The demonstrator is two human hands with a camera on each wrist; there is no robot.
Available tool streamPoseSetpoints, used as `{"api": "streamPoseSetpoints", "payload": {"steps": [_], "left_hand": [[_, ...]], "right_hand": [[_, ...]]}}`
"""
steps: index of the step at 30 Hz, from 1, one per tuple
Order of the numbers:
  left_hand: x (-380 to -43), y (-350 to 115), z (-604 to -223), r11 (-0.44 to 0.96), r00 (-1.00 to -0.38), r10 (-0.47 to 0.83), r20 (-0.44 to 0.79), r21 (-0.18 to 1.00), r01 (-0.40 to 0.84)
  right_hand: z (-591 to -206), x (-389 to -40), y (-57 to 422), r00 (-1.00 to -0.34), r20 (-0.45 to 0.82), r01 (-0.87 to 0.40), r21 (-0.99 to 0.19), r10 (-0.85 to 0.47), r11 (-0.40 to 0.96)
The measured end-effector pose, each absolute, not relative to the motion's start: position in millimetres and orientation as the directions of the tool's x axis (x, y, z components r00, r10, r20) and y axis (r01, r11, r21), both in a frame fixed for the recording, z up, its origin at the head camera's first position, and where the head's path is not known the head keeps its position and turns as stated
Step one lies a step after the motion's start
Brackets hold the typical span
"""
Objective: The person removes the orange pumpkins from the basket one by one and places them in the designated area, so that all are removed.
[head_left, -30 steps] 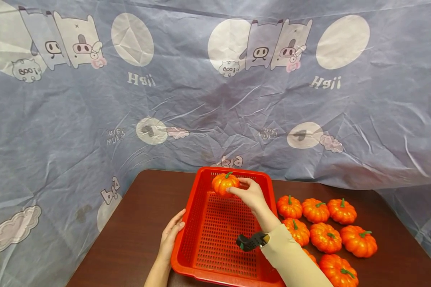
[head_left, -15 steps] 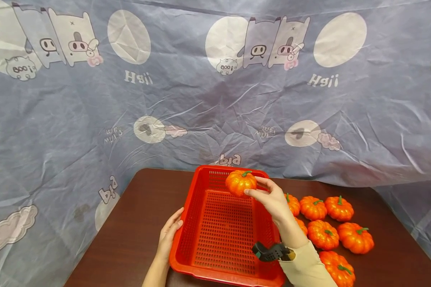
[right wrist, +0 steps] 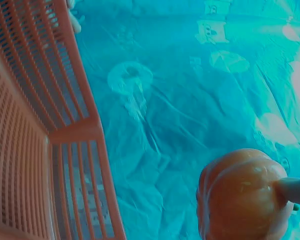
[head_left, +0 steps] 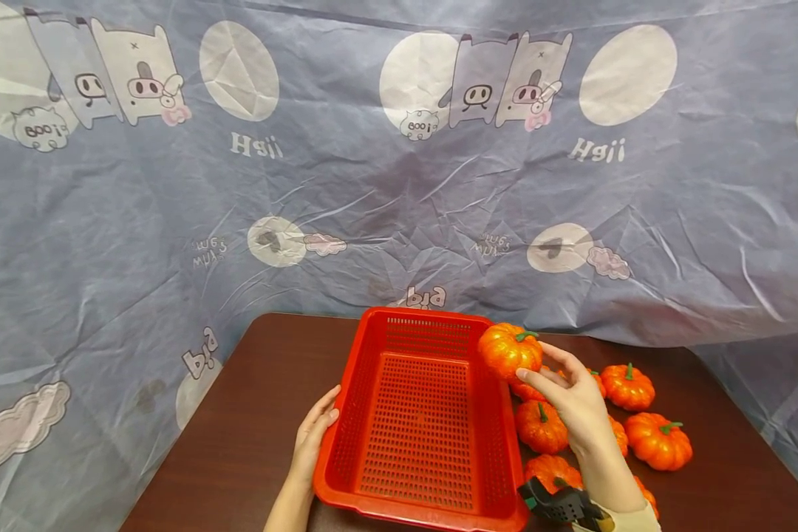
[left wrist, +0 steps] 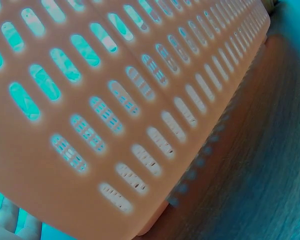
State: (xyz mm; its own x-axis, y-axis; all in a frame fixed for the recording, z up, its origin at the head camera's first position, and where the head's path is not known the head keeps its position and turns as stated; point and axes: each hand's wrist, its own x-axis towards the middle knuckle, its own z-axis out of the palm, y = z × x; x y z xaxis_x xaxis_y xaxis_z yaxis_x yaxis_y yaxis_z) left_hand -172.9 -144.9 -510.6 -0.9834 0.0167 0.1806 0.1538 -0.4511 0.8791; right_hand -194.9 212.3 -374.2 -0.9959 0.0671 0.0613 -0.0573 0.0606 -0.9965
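Observation:
In the head view my right hand [head_left: 580,406] holds a small glossy orange pumpkin [head_left: 504,351] with a green stem, thumb in front and fingers behind. It is over the right rim of a red plastic basket [head_left: 415,436], whose slotted floor shows nothing on it. The right wrist view shows this pumpkin [right wrist: 242,200] to the right of the basket wall [right wrist: 85,100], apart from it. My left hand [head_left: 312,440] grips the basket's left rim; the left wrist view has its fingertips [left wrist: 27,231] at the lower left, beside the slotted wall [left wrist: 115,150].
Several more orange pumpkins [head_left: 658,441] stand on the dark brown table [head_left: 239,428] to the basket's right, some partly behind my right hand and arm. A black wrist strap [head_left: 558,506] is on the right wrist. A grey-blue printed cloth [head_left: 386,185] hangs behind the table.
My right hand has carried the pumpkin rightward, from above the basket's far interior to its right rim. The left hand has kept its place on the left rim.

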Motion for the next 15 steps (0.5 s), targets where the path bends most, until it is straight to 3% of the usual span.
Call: {"api": "streamPoseSetpoints", "payload": {"steps": [8, 15], "left_hand": [[-171.3, -143.1, -506.1, -0.472, -0.987, 0.013, 0.163, 0.871, 0.137], [-171.7, -143.5, -508.1, -0.466, -0.988, 0.009, 0.153, 0.875, 0.131]], "right_hand": [[-375.4, -169.1, 244.6, -0.974, -0.044, 0.076, -0.987, 0.220, 0.139], [-396.5, -150.9, 273.8, -0.926, -0.069, 0.088, -0.996, 0.370, 0.034]]}}
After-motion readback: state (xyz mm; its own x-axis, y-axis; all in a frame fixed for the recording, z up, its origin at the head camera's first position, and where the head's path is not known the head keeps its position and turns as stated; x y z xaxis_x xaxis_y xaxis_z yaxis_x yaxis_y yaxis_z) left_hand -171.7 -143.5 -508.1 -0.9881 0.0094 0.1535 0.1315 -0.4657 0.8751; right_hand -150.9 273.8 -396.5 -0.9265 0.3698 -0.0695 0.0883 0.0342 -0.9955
